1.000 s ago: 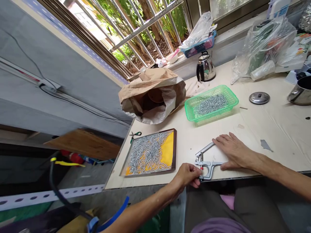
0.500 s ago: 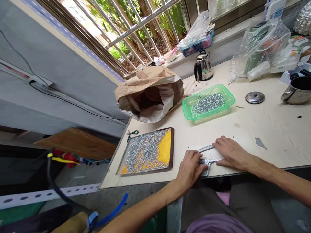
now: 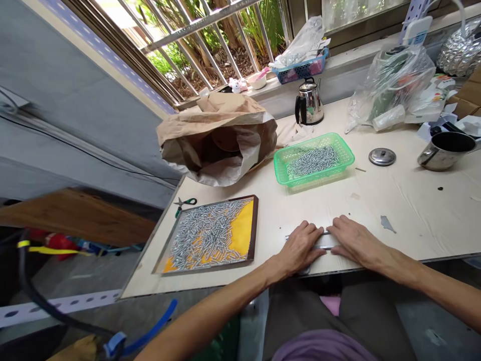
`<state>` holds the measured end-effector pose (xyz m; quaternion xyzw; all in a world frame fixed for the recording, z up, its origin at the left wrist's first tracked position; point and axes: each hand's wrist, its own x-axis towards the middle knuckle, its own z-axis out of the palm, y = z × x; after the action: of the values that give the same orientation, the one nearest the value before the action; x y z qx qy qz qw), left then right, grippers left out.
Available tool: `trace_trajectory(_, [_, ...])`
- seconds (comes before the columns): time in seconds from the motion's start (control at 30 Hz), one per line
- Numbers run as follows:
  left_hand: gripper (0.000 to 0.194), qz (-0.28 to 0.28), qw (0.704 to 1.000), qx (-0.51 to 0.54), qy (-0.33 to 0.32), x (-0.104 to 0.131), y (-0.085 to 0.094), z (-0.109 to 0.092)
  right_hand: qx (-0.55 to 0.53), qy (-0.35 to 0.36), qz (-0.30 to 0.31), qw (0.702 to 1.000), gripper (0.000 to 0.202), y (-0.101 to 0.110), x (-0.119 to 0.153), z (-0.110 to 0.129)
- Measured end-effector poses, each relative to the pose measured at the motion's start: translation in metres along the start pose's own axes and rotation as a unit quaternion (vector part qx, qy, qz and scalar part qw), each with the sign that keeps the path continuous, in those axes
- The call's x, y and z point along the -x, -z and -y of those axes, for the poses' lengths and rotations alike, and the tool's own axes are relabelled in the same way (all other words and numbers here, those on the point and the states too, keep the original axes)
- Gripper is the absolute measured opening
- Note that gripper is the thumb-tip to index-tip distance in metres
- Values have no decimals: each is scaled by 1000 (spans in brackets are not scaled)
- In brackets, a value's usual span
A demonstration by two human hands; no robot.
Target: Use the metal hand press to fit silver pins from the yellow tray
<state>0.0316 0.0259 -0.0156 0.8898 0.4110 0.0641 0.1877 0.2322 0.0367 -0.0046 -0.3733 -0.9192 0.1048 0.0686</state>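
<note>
A silver metal part with long flat arms (image 3: 326, 240) lies at the table's front edge, its kind hard to make out. My left hand (image 3: 302, 248) is closed over its left and middle stretch, fingers on the far side and thumb on the near side, so the joint is mostly hidden. At the right end, my right hand (image 3: 358, 243) pinches the arms between fingers and thumb. Left of my hands, a shallow dark-edged tray (image 3: 254, 228) with a yellow bottom holds many small silver pins or screws (image 3: 205, 233).
Beyond my hands is a green plastic basket (image 3: 280, 175) of similar small metal pieces. Scissors (image 3: 186, 202) lie by the tray. A large paper bag (image 3: 218, 115), a kettle (image 3: 311, 105), a metal lid (image 3: 382, 156) and a steel pot (image 3: 443, 153) stand farther back.
My left hand has slid right along the metal part, covering its joint and coming closer to my right hand. The part's two arms look nearer each other. The view has turned slightly right.
</note>
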Motion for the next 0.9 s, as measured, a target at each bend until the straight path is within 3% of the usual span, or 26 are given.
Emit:
trace_trajectory(0.07, [20, -28, 1000, 8, 0, 1, -7, 0, -14, 9, -11, 1000, 8, -6, 0, 2])
trace_trajectory(0.23, [16, -52, 999, 2, 11, 1, -14, 1, -32, 5, -32, 999, 12, -12, -1, 1])
trace_trajectory(0.3, [21, -58, 998, -5, 15, 1, -15, -2, -42, 4, -24, 999, 6, -6, -2, -6])
trace_trajectory(0.43, [39, -115, 992, -34, 25, 11, -29, -17, -56, 25, 19, 998, 37, 8, -7, -24])
trace_trajectory(0.53, [44, -149, 988, -38, 10, 21, -47, -36, -17, 13, 29, 999, 24, 9, -16, -33])
trace_trajectory(0.63, [48, -171, 985, -3, 2, 26, -58, -53, 56, -17, 1, 998, 13, 6, -30, -34])
trace_trajectory(0.8, [47, -182, 982, 53, 13, 24, -54, -61, 122, -71, 2, 990, 15, 16, -54, -17])
trace_trajectory(0.9, [50, -163, 983, 84, 7, 23, -51, -60, 68, -1, 27, 997, 19, 21, -61, 13])
